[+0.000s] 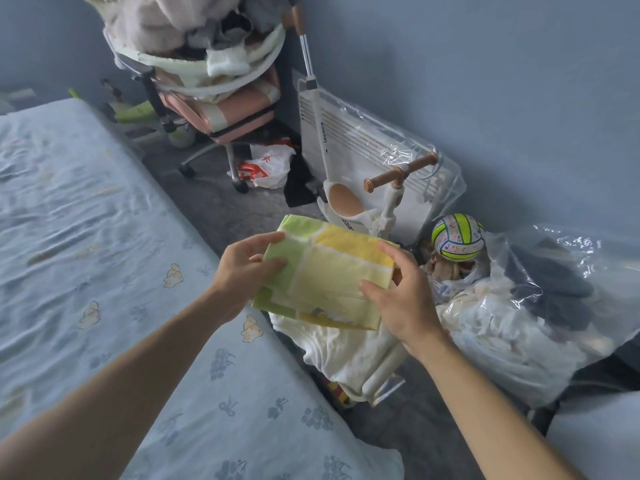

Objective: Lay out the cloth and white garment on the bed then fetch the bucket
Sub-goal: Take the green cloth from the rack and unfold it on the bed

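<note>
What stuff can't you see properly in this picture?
- Bucket: not in the head view at all.
- White garment: partly covered by the folded cloth that the left hand and right hand hold above it.
- Clear bag: glare and crinkles blur its contents.
- Chair pile: cut off by the top edge.

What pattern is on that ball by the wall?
The ball is white with lime-green panels and small coloured scribbles, seen in the head view.
</note>
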A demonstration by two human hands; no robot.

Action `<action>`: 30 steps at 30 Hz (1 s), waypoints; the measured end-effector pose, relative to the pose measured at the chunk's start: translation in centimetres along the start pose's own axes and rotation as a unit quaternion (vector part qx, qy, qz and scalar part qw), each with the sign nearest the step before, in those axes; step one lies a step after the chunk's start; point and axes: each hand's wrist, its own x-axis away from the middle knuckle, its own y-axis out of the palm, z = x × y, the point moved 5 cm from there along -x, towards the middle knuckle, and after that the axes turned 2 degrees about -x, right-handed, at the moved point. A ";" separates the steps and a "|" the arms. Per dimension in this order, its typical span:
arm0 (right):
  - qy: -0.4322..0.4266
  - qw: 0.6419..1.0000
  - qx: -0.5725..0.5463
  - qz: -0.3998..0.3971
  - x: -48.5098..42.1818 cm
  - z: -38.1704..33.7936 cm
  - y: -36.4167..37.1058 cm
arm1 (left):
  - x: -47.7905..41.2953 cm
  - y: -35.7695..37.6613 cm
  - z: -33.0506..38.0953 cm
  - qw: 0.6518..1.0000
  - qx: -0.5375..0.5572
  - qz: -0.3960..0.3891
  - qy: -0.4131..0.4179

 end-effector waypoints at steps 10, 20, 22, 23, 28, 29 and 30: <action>-0.079 0.994 0.027 -0.069 7.0 -12.1 8.9 | 10.7 -15.7 3.4 0.996 0.052 0.049 0.048; -0.146 0.976 -0.007 -0.163 25.9 -31.3 27.5 | 34.6 -43.1 6.4 0.983 0.084 0.144 0.074; -0.159 0.968 -0.025 -0.191 30.0 -35.5 30.9 | 39.4 -48.4 7.5 0.978 0.097 0.167 0.082; -0.168 0.964 -0.031 -0.205 31.8 -37.4 32.6 | 41.6 -50.8 7.9 0.975 0.100 0.181 0.083; -0.195 0.943 -0.049 -0.267 38.9 -45.2 40.4 | 51.0 -60.7 9.3 0.957 0.112 0.255 0.081; -0.203 0.937 -0.050 -0.280 39.8 -46.1 42.0 | 52.5 -62.2 9.1 0.953 0.112 0.271 0.079; -0.210 0.932 -0.050 -0.293 40.6 -46.9 43.6 | 53.9 -63.6 8.7 0.948 0.111 0.288 0.076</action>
